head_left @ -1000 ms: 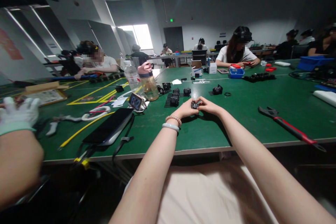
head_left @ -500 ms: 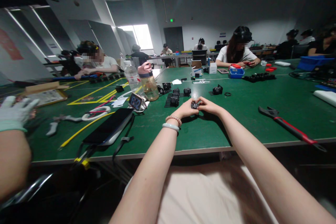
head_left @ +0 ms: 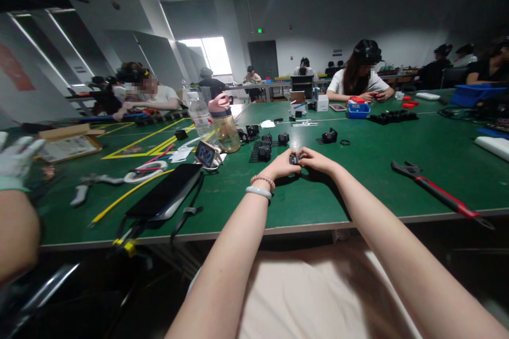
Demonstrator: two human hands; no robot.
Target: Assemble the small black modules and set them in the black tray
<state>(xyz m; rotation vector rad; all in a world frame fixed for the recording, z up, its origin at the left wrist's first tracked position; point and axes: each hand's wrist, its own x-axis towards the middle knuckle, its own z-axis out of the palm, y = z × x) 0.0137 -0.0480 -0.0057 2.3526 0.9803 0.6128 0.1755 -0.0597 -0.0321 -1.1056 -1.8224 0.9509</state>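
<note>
i had the small dark part (head_left: 294, 159) pinched narrowly between my left hand (head_left: 283, 164) and right hand (head_left: 318, 160) over the desk (head_left: 310, 206), probably so one could steady it against the other. the black units (head_left: 264, 151) sat just beyond my left hand, likely for easy reach. my grip hid most of the part, leaving its shape, and whether it touched the desk, unclear.

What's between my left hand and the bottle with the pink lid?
In the head view, a cluster of small black parts lies between your left hand and the bottle.
</note>
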